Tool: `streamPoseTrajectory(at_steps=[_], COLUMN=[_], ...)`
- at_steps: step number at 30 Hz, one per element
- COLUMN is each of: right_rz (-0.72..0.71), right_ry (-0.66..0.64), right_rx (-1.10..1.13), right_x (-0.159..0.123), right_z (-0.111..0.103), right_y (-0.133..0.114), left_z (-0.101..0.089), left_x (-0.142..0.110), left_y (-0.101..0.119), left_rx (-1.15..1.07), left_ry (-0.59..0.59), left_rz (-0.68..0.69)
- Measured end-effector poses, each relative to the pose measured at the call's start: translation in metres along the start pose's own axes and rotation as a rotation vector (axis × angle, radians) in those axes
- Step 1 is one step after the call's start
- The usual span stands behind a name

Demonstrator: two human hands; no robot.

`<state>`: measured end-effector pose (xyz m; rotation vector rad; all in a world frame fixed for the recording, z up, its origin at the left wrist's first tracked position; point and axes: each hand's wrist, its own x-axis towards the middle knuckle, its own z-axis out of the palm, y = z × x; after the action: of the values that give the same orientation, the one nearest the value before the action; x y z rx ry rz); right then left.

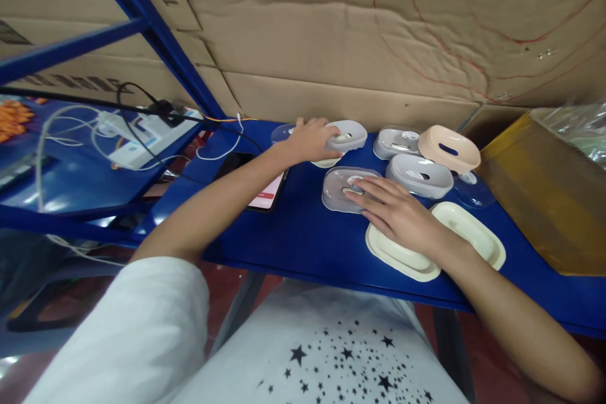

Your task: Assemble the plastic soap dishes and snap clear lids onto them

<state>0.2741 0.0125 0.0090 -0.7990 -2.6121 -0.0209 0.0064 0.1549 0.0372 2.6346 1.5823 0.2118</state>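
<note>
My left hand (pixel 313 141) is closed around the near-left side of a pale grey oval soap dish (pixel 355 134) with a slot in it. Partly under that hand lies a cream-coloured piece (pixel 327 163). My right hand (pixel 395 209) reaches with stretched fingers over a grey soap dish with a clear cover (pixel 335 192), its fingertips touching the top near a round sticker. Beneath my right wrist are cream oval trays (pixel 473 230), partly hidden by the forearm. Behind them stand another grey soap dish (pixel 438 182), a clear-covered one (pixel 391 142) and a peach one (pixel 457 142).
A phone with a lit screen (pixel 267 194) lies left on the blue table (pixel 293 240). Farther left are a power strip (pixel 137 150) with cables and a blue metal frame (pixel 165 31). A cardboard box (pixel 540 196) stands at the right; cardboard (pixel 331 44) lines the back.
</note>
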Motion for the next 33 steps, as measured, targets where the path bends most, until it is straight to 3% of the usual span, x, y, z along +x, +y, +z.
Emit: streamPoseTrajectory(at_steps=[4,7,12,14,19,23,27,29,33], right_rz=[-0.016,0.003,0.171,0.207,0.216,0.301,0.376,0.383,0.291], right_ry=[0.000,0.020,0.306,0.374,0.357,0.582,0.756,0.721,0.481], right_rx=[-0.003,0.001,-0.115,-0.113,-0.094,-0.160,-0.191,-0.182,-0.131], right_x=[-0.002,0.001,0.010,0.011,-0.001,-0.016,-0.026,-0.028,-0.027], right_z=[0.002,0.009,0.008,0.001,-0.026,-0.054,-0.073,-0.075,-0.072], right_y=[0.002,0.006,0.014,0.015,0.013,0.017,0.022,0.023,0.022], left_z=[0.005,0.006,0.001,-0.001,-0.001,0.007,0.024,0.035,0.050], left_x=[0.004,-0.002,-0.039,-0.059,-0.098,-0.116,-0.124,-0.122,-0.110], left_y=[0.006,0.002,-0.003,-0.001,0.018,0.045,0.079,0.093,0.108], left_rx=[-0.030,-0.120,-0.279,-0.307,-0.382,-0.492,-0.624,-0.655,-0.634], left_ry=[0.057,0.181,0.503,0.573,0.527,0.414,0.184,0.087,0.042], left_rz=[-0.021,-0.001,0.121,0.134,0.240,0.441,0.644,0.702,0.781])
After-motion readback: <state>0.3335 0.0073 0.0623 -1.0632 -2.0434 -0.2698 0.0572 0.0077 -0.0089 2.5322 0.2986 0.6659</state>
